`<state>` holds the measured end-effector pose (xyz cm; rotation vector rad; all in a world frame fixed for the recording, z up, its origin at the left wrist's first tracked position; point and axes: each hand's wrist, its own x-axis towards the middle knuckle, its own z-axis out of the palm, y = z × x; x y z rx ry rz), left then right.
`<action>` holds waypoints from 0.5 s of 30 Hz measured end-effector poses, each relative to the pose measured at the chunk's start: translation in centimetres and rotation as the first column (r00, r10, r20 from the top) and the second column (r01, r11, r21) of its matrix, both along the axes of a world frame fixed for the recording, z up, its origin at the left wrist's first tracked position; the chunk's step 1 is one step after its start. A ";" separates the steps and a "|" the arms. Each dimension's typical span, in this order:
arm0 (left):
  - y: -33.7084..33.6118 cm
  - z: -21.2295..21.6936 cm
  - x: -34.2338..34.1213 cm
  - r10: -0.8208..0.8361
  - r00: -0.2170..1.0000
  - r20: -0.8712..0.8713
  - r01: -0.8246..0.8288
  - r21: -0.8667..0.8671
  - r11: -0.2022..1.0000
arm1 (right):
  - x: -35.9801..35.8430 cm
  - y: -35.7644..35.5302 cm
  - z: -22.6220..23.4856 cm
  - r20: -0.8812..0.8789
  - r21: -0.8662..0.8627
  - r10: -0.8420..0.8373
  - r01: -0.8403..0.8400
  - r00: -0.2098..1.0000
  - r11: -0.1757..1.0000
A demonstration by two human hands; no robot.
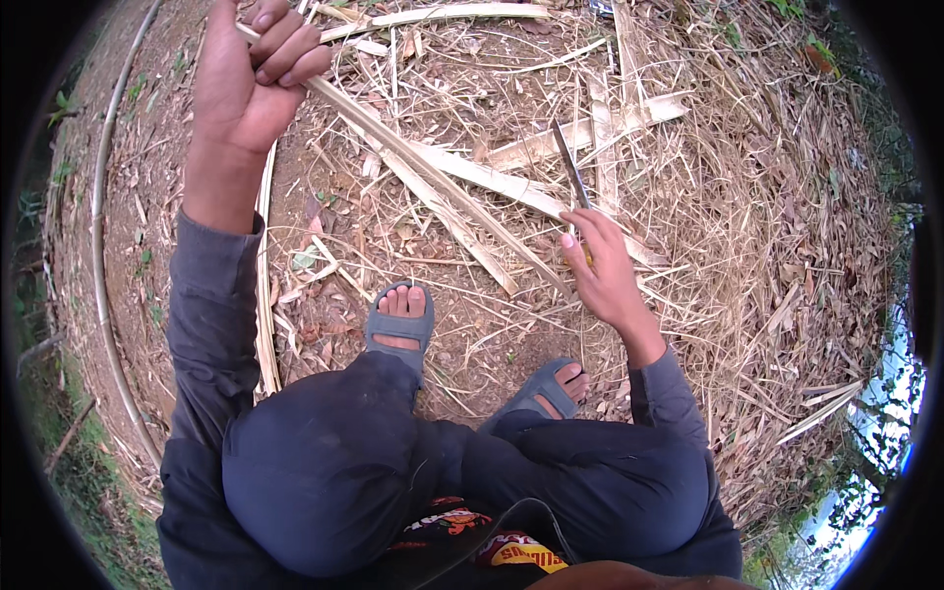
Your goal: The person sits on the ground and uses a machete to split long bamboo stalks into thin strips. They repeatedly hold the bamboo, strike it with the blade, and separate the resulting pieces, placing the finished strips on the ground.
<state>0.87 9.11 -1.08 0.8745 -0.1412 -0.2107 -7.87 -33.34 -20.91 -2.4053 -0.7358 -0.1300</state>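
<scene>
From the head view, our left hand [246,84] has its fingers [285,44] clenched around the upper end of a long pale split bamboo strip [433,177], which slants down past them to the right hand [605,270]. There our fingers grasp a dark-bladed knife [570,162], blade pointing up, just beside the strip's lower end. We judge that we are between shaving strokes; next the blade must meet the strip.

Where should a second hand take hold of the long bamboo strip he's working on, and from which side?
Grip the bamboo strip mid-length, between the left hand at its raised end and the knife in the right hand. Probably come from above, fingers across its flat width; keep clear of the blade end.
</scene>
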 end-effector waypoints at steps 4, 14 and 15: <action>2.1 -5.2 1.6 -0.145 0.987 0.069 0.154 -0.159 0.975 | -3.2 3.7 5.7 -0.749 0.524 0.429 0.055 0.504 0.850; -15.0 -11.5 -9.1 -0.161 0.793 -0.588 0.476 0.433 0.765 | -5.6 5.3 4.5 -0.893 0.447 0.397 0.535 0.213 0.717; -16.1 -12.8 -11.0 -0.240 0.759 -0.605 0.557 0.414 0.720 | -5.9 5.5 4.1 -0.890 0.455 0.384 0.509 0.245 0.731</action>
